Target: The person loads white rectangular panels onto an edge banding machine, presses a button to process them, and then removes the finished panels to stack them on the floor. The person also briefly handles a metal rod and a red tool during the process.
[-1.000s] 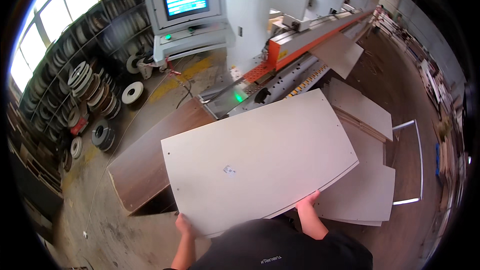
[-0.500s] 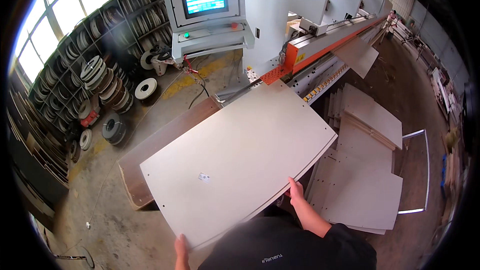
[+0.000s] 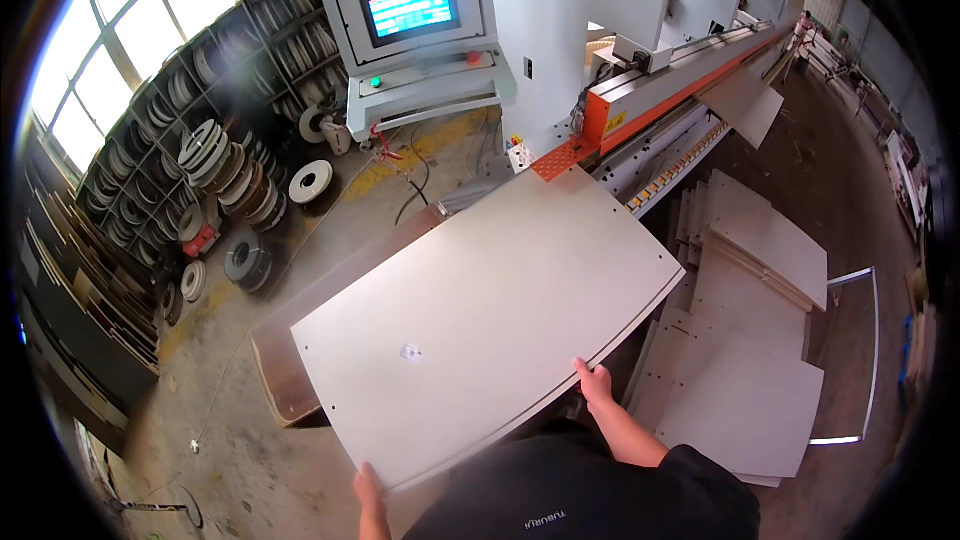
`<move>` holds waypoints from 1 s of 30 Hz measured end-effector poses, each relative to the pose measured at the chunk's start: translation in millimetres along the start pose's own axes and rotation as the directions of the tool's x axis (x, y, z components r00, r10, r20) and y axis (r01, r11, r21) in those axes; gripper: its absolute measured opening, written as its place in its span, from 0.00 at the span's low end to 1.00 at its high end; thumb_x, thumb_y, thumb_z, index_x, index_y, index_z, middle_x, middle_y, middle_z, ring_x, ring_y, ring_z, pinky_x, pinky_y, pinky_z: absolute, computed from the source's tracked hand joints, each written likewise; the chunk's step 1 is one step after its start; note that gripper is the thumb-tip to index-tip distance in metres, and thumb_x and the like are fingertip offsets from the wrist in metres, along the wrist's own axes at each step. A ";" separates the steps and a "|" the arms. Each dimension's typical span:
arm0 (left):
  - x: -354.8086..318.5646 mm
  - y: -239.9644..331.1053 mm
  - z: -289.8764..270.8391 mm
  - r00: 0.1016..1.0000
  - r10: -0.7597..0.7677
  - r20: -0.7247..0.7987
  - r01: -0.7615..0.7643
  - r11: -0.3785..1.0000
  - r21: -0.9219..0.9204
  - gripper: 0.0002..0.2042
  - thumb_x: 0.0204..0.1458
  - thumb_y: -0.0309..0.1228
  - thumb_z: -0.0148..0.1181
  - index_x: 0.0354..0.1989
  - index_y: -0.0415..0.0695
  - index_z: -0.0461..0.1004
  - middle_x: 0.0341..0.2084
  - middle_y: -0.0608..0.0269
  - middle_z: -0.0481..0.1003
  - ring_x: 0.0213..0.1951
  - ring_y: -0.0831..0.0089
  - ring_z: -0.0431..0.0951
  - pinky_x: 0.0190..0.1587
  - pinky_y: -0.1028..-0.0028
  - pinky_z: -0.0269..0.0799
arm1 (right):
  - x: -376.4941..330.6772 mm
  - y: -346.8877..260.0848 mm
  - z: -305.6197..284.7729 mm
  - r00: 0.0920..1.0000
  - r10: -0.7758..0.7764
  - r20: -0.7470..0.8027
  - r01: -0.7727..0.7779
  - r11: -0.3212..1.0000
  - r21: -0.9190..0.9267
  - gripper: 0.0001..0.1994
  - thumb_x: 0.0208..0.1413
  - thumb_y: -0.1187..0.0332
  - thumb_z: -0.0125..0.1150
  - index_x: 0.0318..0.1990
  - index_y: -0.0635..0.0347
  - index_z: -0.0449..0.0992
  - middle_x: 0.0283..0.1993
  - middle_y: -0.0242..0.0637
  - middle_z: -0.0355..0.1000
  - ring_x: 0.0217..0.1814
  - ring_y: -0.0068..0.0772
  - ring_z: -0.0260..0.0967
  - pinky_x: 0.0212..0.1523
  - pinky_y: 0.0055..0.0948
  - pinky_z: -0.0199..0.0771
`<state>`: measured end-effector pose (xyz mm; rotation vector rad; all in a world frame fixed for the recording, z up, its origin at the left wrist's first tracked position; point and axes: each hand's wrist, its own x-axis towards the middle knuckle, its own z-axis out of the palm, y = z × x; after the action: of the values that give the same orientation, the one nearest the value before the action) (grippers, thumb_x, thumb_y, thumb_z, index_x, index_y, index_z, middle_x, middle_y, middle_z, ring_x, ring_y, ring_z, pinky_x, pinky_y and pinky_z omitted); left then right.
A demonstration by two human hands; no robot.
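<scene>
A large pale board with small holes near its corners and a small label lies tilted across the view. Its left part rests over a brown worktable. The far corner reaches the orange perforated plate of a long machine. My right hand grips the board's near long edge, thumb on top and fingers hidden underneath. At the nearest left corner, my left hand holds the short edge, with most of its fingers out of sight below.
Stacked pale boards stand close on my right, beside a light metal frame. A control panel with a lit screen is ahead. Edging-band rolls sit on the floor at left by a full rack.
The view has turned slightly, so the machine, rolls and stacks appear further right. Both hands keep their hold on the board, which has barely shifted.
</scene>
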<state>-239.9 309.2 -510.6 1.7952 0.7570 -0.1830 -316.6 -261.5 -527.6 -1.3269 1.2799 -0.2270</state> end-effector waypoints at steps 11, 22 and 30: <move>-14.1 0.6 51.3 0.995 -0.088 0.036 0.088 0.996 0.016 0.19 0.64 0.48 0.57 0.31 0.43 0.76 0.22 0.70 0.70 0.24 0.76 0.66 0.26 0.69 0.62 | 46.2 -10.9 -36.7 0.993 -0.084 -0.079 0.080 0.996 -0.049 0.25 0.54 0.51 0.70 0.33 0.73 0.78 0.34 0.47 0.79 0.37 0.36 0.77 0.39 0.39 0.73; -47.7 9.1 132.2 0.979 -0.124 0.164 0.123 0.992 0.021 0.22 0.64 0.51 0.57 0.38 0.40 0.78 0.26 0.67 0.72 0.27 0.75 0.68 0.27 0.68 0.63 | 122.6 -41.1 -94.0 0.983 -0.124 -0.138 0.114 0.991 -0.073 0.22 0.57 0.52 0.69 0.37 0.68 0.79 0.37 0.40 0.79 0.38 0.32 0.74 0.39 0.37 0.72; -86.3 34.3 194.4 0.938 -0.021 0.345 -0.038 0.986 0.163 0.30 0.65 0.56 0.51 0.41 0.33 0.80 0.35 0.57 0.81 0.38 0.68 0.78 0.42 0.65 0.72 | 156.0 -42.6 -120.5 0.972 -0.094 -0.213 0.108 0.993 0.053 0.30 0.58 0.43 0.65 0.36 0.71 0.79 0.37 0.48 0.80 0.41 0.42 0.76 0.44 0.42 0.73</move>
<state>-240.9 93.8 -513.0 1.8562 0.4922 -0.5559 -329.9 -461.7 -547.7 -1.3410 1.3702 -0.4874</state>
